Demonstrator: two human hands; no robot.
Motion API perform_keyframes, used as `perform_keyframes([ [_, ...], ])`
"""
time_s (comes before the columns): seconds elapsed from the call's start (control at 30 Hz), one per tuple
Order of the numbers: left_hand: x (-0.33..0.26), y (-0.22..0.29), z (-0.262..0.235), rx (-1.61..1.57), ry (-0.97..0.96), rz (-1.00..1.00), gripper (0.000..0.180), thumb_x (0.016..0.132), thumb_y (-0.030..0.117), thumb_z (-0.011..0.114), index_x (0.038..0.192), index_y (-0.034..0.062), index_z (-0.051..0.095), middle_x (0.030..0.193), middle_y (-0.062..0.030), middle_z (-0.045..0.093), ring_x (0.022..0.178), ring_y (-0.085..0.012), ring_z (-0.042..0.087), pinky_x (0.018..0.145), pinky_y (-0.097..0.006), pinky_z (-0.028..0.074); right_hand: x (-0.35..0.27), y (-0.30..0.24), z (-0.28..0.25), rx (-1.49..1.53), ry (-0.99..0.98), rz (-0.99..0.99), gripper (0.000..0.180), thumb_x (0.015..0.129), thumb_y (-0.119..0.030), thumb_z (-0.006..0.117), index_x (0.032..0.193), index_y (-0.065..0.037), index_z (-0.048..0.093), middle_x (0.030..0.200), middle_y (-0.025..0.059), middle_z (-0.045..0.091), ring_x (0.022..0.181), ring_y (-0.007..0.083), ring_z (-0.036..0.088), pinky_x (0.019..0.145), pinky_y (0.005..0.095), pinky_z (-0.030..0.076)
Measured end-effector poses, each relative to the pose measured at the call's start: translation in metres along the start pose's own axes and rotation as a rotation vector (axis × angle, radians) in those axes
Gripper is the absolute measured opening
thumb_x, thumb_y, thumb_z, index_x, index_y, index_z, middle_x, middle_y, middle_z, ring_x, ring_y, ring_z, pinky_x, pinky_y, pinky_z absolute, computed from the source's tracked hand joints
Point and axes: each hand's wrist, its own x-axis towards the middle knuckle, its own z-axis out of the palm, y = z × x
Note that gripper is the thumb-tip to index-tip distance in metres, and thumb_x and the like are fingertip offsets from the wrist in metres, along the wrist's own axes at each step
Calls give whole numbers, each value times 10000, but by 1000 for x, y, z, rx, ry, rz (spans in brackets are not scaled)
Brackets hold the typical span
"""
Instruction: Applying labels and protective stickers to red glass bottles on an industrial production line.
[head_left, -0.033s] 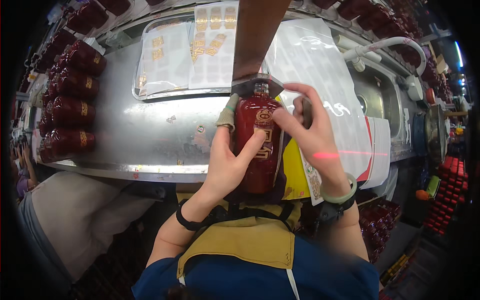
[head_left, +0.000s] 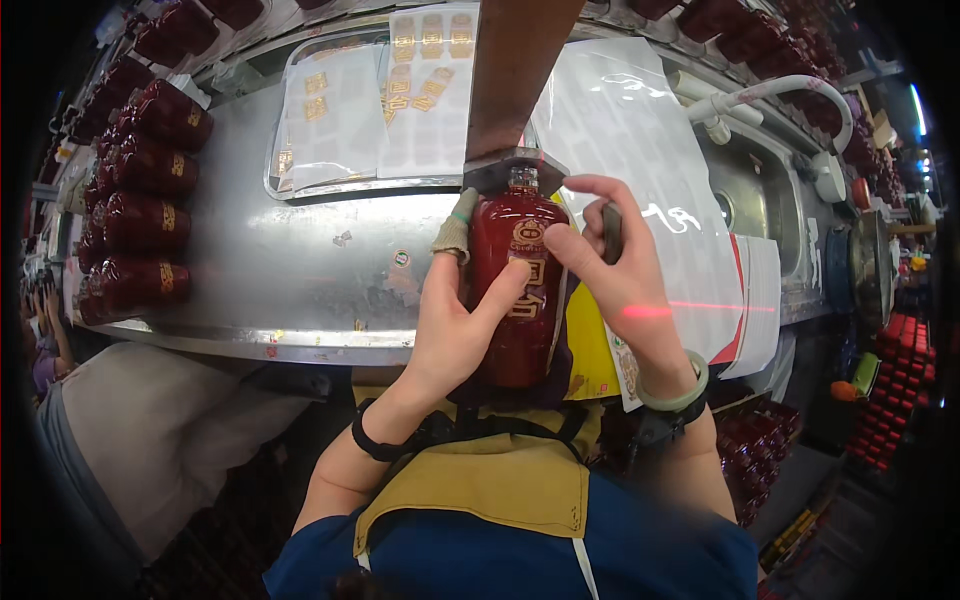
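Observation:
A dark red glass bottle (head_left: 512, 330) with gold lettering lies with its neck against a dark metal stop (head_left: 515, 160). My left hand (head_left: 450, 325) is closed on its left side, thumb pressed on the gold label (head_left: 528, 288). A knitted cover (head_left: 456, 232) sits on one left finger. At the bottle's upper right is my right hand (head_left: 630, 262), thumb by the gold emblem (head_left: 530, 234) and index finger stretched toward the stop. Beside its curled fingers shows a dark rounded piece (head_left: 612, 232); whether worn or held, I cannot tell.
Several red bottles (head_left: 150, 225) stand at the left. Behind the bottle, a metal tray (head_left: 350, 188) holds sheets with gold labels (head_left: 430, 90). A brown upright post (head_left: 520, 70) rises ahead. White sheets (head_left: 620, 110), a sink (head_left: 755, 190) and a faucet (head_left: 790, 85) are on the right.
My right hand has shifted slightly, and more of the dark piece by its fingers shows. The left hand and the bottle have hardly moved.

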Motion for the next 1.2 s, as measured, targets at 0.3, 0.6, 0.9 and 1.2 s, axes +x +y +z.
perform_keyframes([
  [0.3, -1, -1, 2, -55, 25, -36, 702, 1029, 138, 648, 1584, -49, 262, 1478, -170, 496, 1326, -201, 526, 1102, -352, 452, -6, 13, 17, 251, 25, 63, 420, 931, -125, 788, 1284, -67, 569, 810, -94, 433, 712, -9, 371, 613, 167, 314],
  [0.6, 0, -3, 3, -36, 34, -11, 690, 1033, 148, 646, 1579, -49, 271, 1467, -169, 505, 1317, -200, 532, 1097, -346, 453, -4, 16, 17, 215, 43, 51, 426, 917, -137, 805, 1268, -57, 578, 804, -102, 417, 709, -7, 360, 604, 169, 301],
  [0.9, -1, -8, 4, -16, 55, 38, 669, 1034, 150, 646, 1561, -59, 292, 1444, -164, 525, 1306, -195, 543, 1080, -340, 468, -2, 18, 17, 207, 51, 51, 422, 909, -160, 815, 1245, -53, 583, 808, -101, 405, 696, -7, 350, 590, 172, 284],
  [1.2, -2, -4, 3, 68, 23, 7, 746, 976, 117, 709, 1559, -63, 279, 1390, -161, 560, 1237, -190, 597, 1035, -343, 507, -2, 18, 15, 213, 36, 56, 432, 913, -165, 813, 1256, -54, 575, 827, -90, 436, 719, -1, 382, 622, 169, 317],
])
